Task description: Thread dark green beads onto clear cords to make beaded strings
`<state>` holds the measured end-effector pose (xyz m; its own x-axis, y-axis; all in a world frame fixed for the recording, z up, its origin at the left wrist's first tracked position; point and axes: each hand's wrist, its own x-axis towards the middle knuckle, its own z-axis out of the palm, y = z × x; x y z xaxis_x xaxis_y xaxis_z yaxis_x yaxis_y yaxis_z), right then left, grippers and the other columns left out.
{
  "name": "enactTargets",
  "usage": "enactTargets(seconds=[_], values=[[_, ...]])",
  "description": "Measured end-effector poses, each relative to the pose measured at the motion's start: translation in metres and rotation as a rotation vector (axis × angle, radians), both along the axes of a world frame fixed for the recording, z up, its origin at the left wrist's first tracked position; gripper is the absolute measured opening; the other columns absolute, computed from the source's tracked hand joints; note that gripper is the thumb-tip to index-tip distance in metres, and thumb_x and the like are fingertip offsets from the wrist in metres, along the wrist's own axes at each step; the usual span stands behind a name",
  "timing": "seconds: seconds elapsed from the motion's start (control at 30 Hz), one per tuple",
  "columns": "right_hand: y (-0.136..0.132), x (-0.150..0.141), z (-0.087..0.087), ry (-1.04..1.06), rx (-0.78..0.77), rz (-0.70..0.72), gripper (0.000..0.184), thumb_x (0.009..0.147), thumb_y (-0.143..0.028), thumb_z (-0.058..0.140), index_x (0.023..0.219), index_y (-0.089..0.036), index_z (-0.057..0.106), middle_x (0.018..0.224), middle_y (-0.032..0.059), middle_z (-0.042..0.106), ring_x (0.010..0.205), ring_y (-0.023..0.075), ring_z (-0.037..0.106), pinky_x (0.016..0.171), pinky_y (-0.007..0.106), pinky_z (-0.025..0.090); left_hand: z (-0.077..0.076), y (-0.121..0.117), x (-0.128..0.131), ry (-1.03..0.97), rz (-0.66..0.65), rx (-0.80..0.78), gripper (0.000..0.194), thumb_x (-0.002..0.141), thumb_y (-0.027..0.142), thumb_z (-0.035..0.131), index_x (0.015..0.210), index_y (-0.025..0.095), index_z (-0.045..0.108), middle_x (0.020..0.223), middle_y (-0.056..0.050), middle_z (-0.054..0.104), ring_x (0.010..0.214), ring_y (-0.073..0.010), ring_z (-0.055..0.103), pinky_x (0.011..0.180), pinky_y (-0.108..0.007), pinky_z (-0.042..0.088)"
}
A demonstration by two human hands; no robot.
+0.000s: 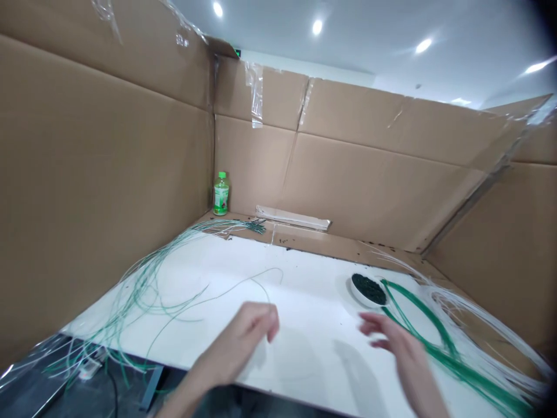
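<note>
Left hand (247, 331): curled, grasp cannot be told — your tug could tangle thin green strands (140, 295).
Right hand (398, 339): released — your sweep could tip the round white bowl (362, 300).

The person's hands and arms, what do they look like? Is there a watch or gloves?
The left hand and right hand wear no gloves. The forearms show no sleeves or watch. Blur hides finer details.
</note>
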<state>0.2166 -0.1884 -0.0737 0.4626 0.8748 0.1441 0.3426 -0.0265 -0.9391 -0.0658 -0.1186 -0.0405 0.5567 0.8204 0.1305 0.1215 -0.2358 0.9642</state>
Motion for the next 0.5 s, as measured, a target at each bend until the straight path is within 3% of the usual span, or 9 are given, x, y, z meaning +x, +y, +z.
enactTargets(seconds=[0.1,0.17,0.27,0.33,0.4,0.5], values=[[0.028,-0.075,0.006,0.208,-0.016,0.509,0.049,0.086,-0.059,0.037,0.098,-0.022,0.068,0.105,0.0110,0.064,0.101,0.0269,0.056,0.086,0.042,0.045,-0.006,-0.024,0.016,0.169,-0.139,-0.079,0.035,0.089,0.037,0.034,0.060,0.018,0.040,0.068,-0.001,0.045,0.075,-0.0159,0.044,0.075,-0.025,0.032],[0.036,-0.101,0.005,0.418,0.004,0.673,0.052,0.090,-0.056,0.030,0.099,-0.020,0.067,0.109,0.0110,0.062,0.107,0.0255,0.053,0.088,0.040,0.044,-0.015,-0.034,0.020,0.208,-0.178,-0.130,0.035,0.087,0.039,0.036,0.059,0.018,0.039,0.069,-0.001,0.045,0.076,-0.0161,0.044,0.072,-0.025,0.033],[0.036,-0.105,0.007,0.819,0.155,0.611,0.037,0.088,-0.049,0.046,0.072,-0.019,0.061,0.075,0.0039,0.060,0.080,0.0165,0.057,0.074,0.030,0.048,-0.034,-0.039,0.020,0.203,-0.237,-0.189,0.042,0.088,0.046,0.035,0.056,0.018,0.036,0.062,0.001,0.041,0.066,-0.0136,0.039,0.065,-0.025,0.032],[0.033,-0.095,0.011,1.058,0.240,0.494,0.035,0.087,-0.039,0.053,0.060,-0.018,0.048,0.053,-0.0042,0.040,0.051,0.0088,0.043,0.057,0.023,0.046,-0.047,-0.037,0.018,0.177,-0.313,-0.206,0.049,0.088,0.052,0.032,0.054,0.017,0.034,0.057,0.002,0.036,0.059,-0.0111,0.034,0.059,-0.025,0.030],[0.029,-0.082,0.017,1.201,0.315,0.347,0.035,0.088,-0.033,0.053,0.059,-0.017,0.040,0.050,-0.0075,0.025,0.042,0.0065,0.024,0.042,0.018,0.035,-0.057,-0.036,0.018,0.133,-0.378,-0.205,0.054,0.087,0.058,0.028,0.051,0.017,0.031,0.053,0.003,0.031,0.054,-0.0094,0.029,0.055,-0.025,0.026],[0.024,-0.067,0.025,1.230,0.468,0.112,0.032,0.090,-0.029,0.050,0.062,-0.018,0.037,0.055,-0.0075,0.021,0.043,0.0066,0.017,0.035,0.017,0.024,-0.065,-0.034,0.019,0.075,-0.400,-0.185,0.059,0.086,0.064,0.023,0.049,0.018,0.029,0.049,0.003,0.027,0.050,-0.0084,0.026,0.051,-0.026,0.022]])
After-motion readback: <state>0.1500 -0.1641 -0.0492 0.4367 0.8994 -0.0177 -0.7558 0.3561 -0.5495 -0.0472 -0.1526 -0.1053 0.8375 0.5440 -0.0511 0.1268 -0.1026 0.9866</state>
